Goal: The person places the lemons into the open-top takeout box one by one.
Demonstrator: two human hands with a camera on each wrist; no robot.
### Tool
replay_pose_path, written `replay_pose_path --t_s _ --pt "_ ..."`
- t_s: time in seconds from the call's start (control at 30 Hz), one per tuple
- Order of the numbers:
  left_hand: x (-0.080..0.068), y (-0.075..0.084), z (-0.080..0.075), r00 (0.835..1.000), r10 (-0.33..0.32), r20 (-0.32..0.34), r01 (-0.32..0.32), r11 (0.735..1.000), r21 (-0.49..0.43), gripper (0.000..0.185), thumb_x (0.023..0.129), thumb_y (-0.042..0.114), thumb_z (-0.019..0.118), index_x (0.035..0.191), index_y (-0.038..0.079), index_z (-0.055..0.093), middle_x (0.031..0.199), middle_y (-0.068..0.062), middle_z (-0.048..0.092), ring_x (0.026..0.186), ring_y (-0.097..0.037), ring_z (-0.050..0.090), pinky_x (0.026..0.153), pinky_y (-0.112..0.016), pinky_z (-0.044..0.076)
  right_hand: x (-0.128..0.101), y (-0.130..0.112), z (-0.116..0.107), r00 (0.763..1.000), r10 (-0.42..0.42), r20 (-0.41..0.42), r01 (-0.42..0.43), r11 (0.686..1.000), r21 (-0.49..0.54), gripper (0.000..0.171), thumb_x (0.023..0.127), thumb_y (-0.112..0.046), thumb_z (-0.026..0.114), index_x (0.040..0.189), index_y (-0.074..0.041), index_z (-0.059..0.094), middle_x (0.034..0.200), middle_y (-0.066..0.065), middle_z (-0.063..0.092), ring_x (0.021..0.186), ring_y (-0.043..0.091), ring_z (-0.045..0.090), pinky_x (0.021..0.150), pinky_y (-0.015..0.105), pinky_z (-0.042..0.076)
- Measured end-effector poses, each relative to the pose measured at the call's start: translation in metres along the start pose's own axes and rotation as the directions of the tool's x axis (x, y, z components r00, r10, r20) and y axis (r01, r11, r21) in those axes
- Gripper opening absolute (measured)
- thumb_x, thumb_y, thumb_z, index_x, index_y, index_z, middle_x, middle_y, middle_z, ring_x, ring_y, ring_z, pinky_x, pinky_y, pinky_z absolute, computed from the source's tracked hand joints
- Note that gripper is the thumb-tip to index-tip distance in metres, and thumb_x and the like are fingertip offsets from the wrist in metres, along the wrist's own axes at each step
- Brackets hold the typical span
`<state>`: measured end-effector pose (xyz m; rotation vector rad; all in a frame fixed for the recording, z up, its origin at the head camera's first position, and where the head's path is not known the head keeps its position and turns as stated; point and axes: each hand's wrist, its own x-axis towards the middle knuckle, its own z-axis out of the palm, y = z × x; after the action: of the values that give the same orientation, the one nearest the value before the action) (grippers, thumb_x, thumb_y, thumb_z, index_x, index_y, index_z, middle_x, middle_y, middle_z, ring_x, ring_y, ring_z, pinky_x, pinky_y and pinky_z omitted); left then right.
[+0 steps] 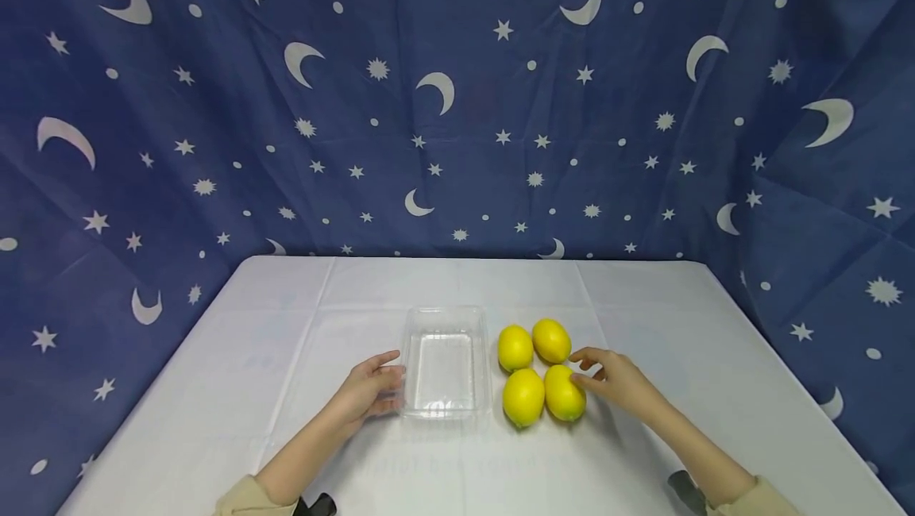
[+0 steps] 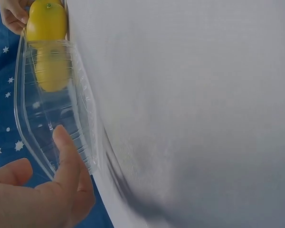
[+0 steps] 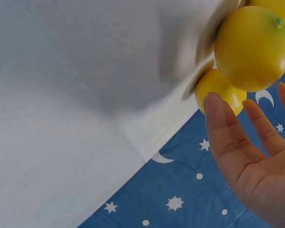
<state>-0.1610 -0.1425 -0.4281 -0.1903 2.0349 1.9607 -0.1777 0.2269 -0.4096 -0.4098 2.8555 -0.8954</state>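
A clear plastic container (image 1: pixel 442 365) lies on the table, its open side up. My left hand (image 1: pixel 366 393) is at its left wall, fingers loosely extended and right at the rim; the left wrist view shows the thumb apart from the fingers. Several yellow lemons stand in a tight cluster to the right of the container. My right hand (image 1: pixel 620 381) reaches in from the right, fingertips close by the front right lemon (image 1: pixel 565 394) and the back right lemon (image 1: pixel 551 340). In the right wrist view its fingers (image 3: pixel 223 128) are spread, with nothing gripped.
The front left lemon (image 1: pixel 523 398) and back left lemon (image 1: pixel 515 348) sit between the container and the right-hand lemons. A white cloth covers the table (image 1: pixel 357 286). Behind its far edge hangs a blue curtain (image 1: pixel 486 95) with moons and stars.
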Motion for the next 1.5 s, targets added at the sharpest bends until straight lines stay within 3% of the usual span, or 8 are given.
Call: replay_pose_path --t_s 0.2,0.4,0.57,0.77,0.97,1.5 --pt "-0.002 -0.006 0.001 1.000 -0.024 -0.001 0.024 1.000 -0.009 0.054 0.092 0.000 0.051 0.142 -0.006 0.030 0.127 -0.027 0.045 0.099 -0.026 0.054 0.078 -0.034 0.058 -0.002 -0.003 0.009 0.999 0.019 0.028 -0.020 1.000 0.021 0.033 0.085 -0.023 0.068 0.111 -0.003 0.064 0.101 0.015 0.066 0.076 0.017 0.059 0.066 0.031 0.055" --pt "-0.003 -0.008 -0.003 0.999 -0.015 0.053 0.015 1.000 0.000 0.051 0.093 0.000 0.049 0.140 -0.007 0.031 0.112 -0.013 0.050 0.091 -0.017 0.053 0.080 -0.031 0.057 -0.001 -0.009 0.012 0.999 0.023 0.031 -0.023 1.000 -0.002 0.041 0.083 -0.029 0.071 0.112 -0.002 0.061 0.099 0.014 0.065 0.071 0.014 0.058 0.059 0.026 0.052" --pt "-0.004 -0.007 -0.004 0.997 -0.023 0.068 0.024 1.000 -0.003 0.050 0.093 0.000 0.048 0.140 -0.007 0.031 0.102 -0.005 0.051 0.086 -0.013 0.052 0.076 -0.024 0.056 0.000 -0.010 0.014 0.999 0.032 0.036 -0.033 0.999 0.019 0.038 0.082 -0.027 0.073 0.107 -0.002 0.059 0.096 0.012 0.064 0.071 0.014 0.058 0.060 0.027 0.054" --pt "-0.002 -0.005 -0.003 0.998 -0.047 0.028 0.047 0.999 -0.002 0.049 0.093 -0.001 0.048 0.139 -0.004 0.035 0.098 -0.005 0.053 0.082 -0.013 0.054 0.067 -0.019 0.053 0.001 -0.011 0.014 0.991 0.077 0.109 -0.089 0.990 0.113 0.042 0.081 -0.027 0.073 0.112 -0.005 0.053 0.106 0.017 0.062 0.074 0.017 0.059 0.064 0.029 0.056" --pt "0.000 0.000 -0.003 0.998 -0.049 0.048 0.050 0.999 -0.010 0.051 0.093 0.002 0.050 0.141 -0.003 0.033 0.093 -0.002 0.050 0.083 -0.013 0.054 0.066 -0.017 0.053 0.001 -0.009 0.012 0.977 0.100 0.188 -0.137 0.972 0.193 0.052 0.083 -0.028 0.071 0.125 -0.007 0.049 0.118 0.023 0.056 0.083 0.021 0.060 0.071 0.035 0.057" --pt "0.001 -0.001 -0.001 0.997 -0.067 0.039 0.068 0.998 -0.015 0.050 0.093 0.001 0.050 0.140 -0.001 0.035 0.094 -0.002 0.052 0.080 -0.012 0.054 0.066 -0.018 0.053 0.000 -0.002 0.011 0.976 0.137 0.167 -0.171 0.963 0.208 0.052 0.081 -0.023 0.072 0.127 -0.010 0.050 0.117 0.020 0.055 0.082 0.021 0.057 0.071 0.033 0.055"
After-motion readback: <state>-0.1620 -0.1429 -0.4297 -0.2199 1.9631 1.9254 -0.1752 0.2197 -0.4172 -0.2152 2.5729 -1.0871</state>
